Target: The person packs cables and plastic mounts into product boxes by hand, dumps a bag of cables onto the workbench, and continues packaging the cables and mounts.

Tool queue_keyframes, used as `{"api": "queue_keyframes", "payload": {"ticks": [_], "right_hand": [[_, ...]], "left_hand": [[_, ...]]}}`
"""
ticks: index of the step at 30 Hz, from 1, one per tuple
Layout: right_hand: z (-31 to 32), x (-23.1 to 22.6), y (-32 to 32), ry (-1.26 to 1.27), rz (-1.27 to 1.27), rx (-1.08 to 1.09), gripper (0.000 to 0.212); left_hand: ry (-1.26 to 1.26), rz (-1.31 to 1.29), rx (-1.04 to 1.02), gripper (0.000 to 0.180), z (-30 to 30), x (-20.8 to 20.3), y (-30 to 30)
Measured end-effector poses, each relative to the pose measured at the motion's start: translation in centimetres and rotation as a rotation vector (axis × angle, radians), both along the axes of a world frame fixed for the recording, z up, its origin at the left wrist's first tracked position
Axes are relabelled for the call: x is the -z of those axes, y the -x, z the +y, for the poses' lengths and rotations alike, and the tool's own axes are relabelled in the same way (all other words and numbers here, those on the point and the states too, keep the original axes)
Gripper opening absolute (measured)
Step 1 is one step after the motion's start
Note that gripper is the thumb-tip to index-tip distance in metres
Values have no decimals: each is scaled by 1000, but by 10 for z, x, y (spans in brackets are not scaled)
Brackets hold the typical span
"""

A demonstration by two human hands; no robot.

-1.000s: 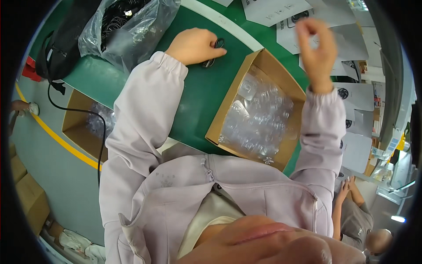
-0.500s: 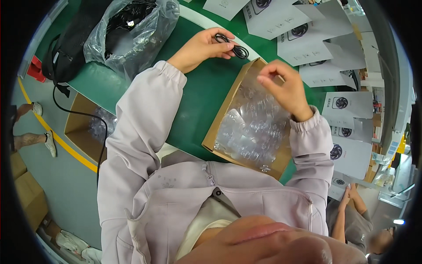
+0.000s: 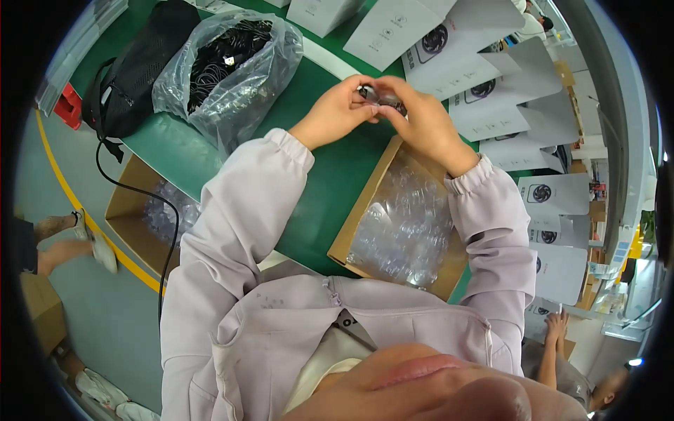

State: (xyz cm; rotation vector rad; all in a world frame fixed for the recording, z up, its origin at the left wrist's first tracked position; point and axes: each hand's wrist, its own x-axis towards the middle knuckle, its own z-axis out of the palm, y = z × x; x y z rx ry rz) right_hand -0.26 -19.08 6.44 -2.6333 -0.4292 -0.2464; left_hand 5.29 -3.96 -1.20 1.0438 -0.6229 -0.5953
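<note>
A coiled black cable [image 3: 366, 92] is held between my two hands, over the green tabletop just beyond an open cardboard box [image 3: 349, 223]. My left hand [image 3: 335, 112] pinches one end of the coil between thumb and fingers. Closed round its other end is my right hand [image 3: 425, 123], whose fingers partly hide the cable. A see-through glint shows between the hands, too small to make out clearly. Below my right wrist, clear plastic pieces [image 3: 400, 228] fill the cardboard box.
At the far left, a clear plastic bag [image 3: 246, 91] holds several black cables, beside a black fabric bag [image 3: 151, 63]. White printed cartons [image 3: 393, 35] line the far and right sides. Another cardboard box [image 3: 133, 217] stands lower left. Other people are at the edges.
My right hand has moved up and left from above the box to meet my left hand at the cable. My left hand has shifted slightly down and right.
</note>
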Motion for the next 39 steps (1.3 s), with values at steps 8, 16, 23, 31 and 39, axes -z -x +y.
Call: {"api": "queue_keyframes", "payload": {"ticks": [8,16,23,31,39], "right_hand": [[-25,-91,-73,-18,-788,131,13],[-68,-84,-109,-136,-394,169,17],[-35,-71,-63,269,-559,52,13],[-67,-80,-102,120,-374,144,18],[-92,-100,-118,182,203,323,25]], "left_hand": [[-198,-184,-439,41,0,13,-8],[-333,-371,-368,31,-1,19,-2],[-445,-456,-349,30,2,13,-2],[-442,-476,-346,28,-2,18,-2],[-485,-472,-366,27,3,16,1]]}}
